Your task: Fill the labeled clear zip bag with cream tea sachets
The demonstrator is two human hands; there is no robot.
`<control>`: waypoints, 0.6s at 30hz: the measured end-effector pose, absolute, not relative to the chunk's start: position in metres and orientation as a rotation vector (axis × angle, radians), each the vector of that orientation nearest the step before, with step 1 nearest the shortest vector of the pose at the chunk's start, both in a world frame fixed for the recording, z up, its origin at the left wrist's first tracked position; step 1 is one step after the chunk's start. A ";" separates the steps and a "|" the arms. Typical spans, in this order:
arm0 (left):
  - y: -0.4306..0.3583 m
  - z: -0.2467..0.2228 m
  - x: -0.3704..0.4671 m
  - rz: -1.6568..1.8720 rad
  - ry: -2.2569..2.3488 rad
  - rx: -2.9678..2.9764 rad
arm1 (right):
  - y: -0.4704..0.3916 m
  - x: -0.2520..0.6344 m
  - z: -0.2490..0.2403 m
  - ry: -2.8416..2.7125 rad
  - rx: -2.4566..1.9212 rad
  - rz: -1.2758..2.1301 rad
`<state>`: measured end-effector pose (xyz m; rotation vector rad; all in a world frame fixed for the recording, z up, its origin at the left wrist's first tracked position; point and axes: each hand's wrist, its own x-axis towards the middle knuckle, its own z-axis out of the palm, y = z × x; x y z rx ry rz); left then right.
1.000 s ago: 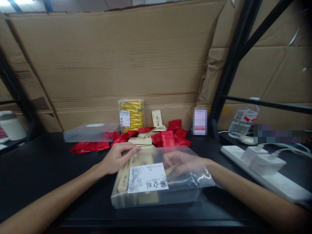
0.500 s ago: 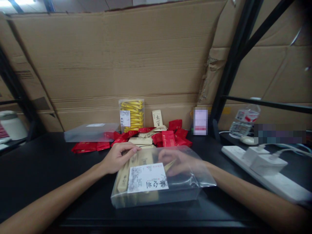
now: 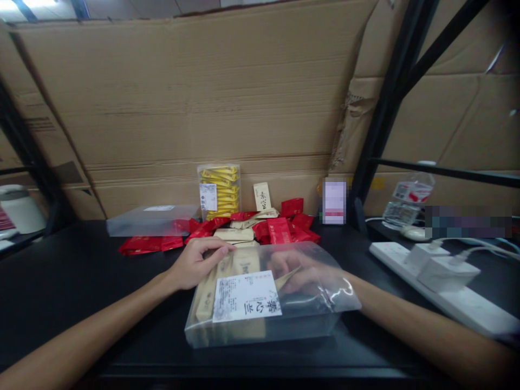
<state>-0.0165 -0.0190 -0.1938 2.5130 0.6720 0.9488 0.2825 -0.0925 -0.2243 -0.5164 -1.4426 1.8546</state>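
A clear plastic box with a white printed label lies in front of me, its open end toward the right. Beige packets stand in a row in its left part. My left hand grips the box at its far left corner, thumb along the top edge and fingers behind. Through the opening, my right hand reaches inside the box and is seen blurred through the plastic. Between its closed fingers is a tilted beige packet, close to the label's right edge.
Red packets and loose beige packets lie piled behind the box. A clear box of yellow packets stands against the cardboard. A frosted box sits back left, a white power strip right.
My right hand has shifted slightly inside the box, and the beige packet in it lies a little lower and further right. My left hand stays at the corner.
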 end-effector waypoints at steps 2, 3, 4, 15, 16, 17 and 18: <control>-0.019 -0.194 -0.017 0.947 0.676 2.515 | -0.090 0.284 -0.224 -1.500 -0.520 1.871; -0.019 -0.194 -0.017 0.948 0.675 2.515 | -0.089 0.285 -0.224 -1.529 -0.521 1.876; -0.018 -0.195 -0.017 0.949 0.673 2.517 | -0.087 0.286 -0.224 -1.553 -0.529 1.878; -0.018 -0.195 -0.016 0.996 0.661 2.524 | -0.085 0.301 -0.214 -1.731 -0.885 1.670; -0.017 -0.195 -0.016 0.991 0.666 2.521 | -0.086 0.300 -0.213 -1.713 -0.878 1.667; -0.017 -0.195 -0.016 0.983 0.670 2.519 | -0.087 0.299 -0.213 -1.704 -0.873 1.657; -0.017 -0.195 -0.016 0.977 0.675 2.519 | -0.087 0.297 -0.213 -1.697 -0.865 1.646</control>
